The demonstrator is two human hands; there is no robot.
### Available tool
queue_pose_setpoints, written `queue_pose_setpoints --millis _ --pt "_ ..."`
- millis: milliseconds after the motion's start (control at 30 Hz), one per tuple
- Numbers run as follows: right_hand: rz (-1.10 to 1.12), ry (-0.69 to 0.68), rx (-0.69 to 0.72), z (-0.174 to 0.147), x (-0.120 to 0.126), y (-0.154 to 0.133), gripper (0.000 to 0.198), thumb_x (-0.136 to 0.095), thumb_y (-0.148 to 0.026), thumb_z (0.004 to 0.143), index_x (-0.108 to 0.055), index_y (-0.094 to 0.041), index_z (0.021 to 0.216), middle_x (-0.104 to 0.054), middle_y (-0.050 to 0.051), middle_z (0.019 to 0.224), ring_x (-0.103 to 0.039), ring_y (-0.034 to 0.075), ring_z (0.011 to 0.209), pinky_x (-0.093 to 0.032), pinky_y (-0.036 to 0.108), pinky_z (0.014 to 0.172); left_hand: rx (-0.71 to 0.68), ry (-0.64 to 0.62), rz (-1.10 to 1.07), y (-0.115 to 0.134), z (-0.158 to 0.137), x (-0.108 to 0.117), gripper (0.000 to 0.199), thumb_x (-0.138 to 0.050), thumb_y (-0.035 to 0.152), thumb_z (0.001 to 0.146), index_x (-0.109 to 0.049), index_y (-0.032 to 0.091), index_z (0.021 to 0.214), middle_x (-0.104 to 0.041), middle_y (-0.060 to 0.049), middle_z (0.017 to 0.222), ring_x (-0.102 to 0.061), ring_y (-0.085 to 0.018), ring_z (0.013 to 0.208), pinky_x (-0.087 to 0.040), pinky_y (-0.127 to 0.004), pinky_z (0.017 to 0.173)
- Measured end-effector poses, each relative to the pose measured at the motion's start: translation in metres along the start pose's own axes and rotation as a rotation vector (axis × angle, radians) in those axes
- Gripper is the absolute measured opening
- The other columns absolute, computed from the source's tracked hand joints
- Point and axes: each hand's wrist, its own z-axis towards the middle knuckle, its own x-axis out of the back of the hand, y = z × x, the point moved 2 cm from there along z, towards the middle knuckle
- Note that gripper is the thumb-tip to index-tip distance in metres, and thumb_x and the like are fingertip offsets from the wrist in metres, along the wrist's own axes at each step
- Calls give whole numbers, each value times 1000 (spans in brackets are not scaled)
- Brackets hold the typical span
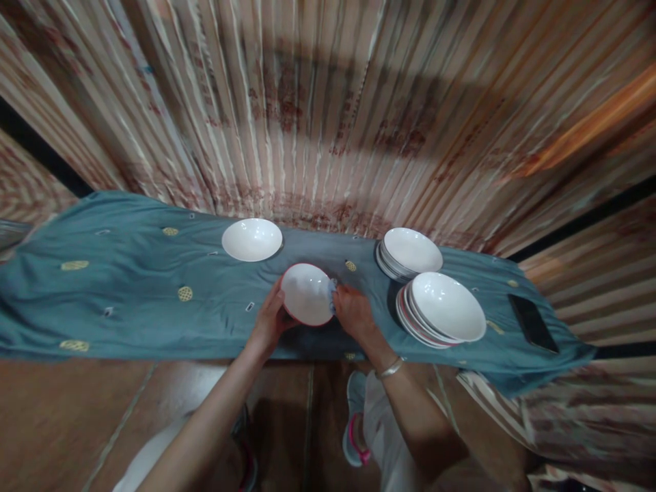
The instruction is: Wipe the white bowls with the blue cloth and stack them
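Observation:
A white bowl with a red rim [306,295] is held above the near middle of the cloth-covered table, its inside facing up. My left hand [270,320] grips its left edge, thumb on the rim and fingers underneath. My right hand [352,311] is closed at the bowl's right rim, pinching a light blue cloth [333,295] against it. Most of that cloth is hidden by my fingers. To the left and farther back, a single white bowl [252,240] sits on the table.
Right of my hands stand two stacks of white bowls, a rear stack [411,251] and a nearer, taller stack [447,309]. A black phone [533,322] lies at the right end. The blue-green tablecloth [133,287] is wrinkled. A patterned curtain [318,116] hangs behind the table.

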Motion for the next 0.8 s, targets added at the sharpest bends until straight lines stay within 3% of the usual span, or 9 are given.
queue_pose_setpoints --millis 133,267,567,800 --pt "21 24 29 -9 0 0 34 -38 -6 96 -64 -12 117 -66 17 120 -68 22 98 -54 30 82 17 -11 -8 1 -3 0 73 -70 50 78 -47 29 144 -55 -11 145 -59 -32 119 -61 -39 75" --pt "55 21 129 -23 2 -3 37 -41 -2 93 -63 -13 121 -65 17 120 -66 24 105 -53 33 91 14 -24 -14 2 -5 -1 71 -70 50 78 -48 31 144 -53 -9 147 -59 -31 118 -61 -39 76" --pt "77 52 310 -44 8 -28 25 -45 -1 91 -66 -9 102 -67 17 109 -62 25 100 -52 37 93 -26 -46 -27 -2 -5 -1 71 -68 52 80 -47 30 144 -56 -9 141 -62 -29 110 -61 -38 69" --pt "184 43 387 -42 18 -46 26 -42 -2 93 -66 -9 102 -68 16 105 -63 24 100 -52 37 94 -39 -41 -38 -5 -5 -1 74 -68 53 79 -47 27 146 -62 -10 134 -66 -25 97 -58 -29 59"
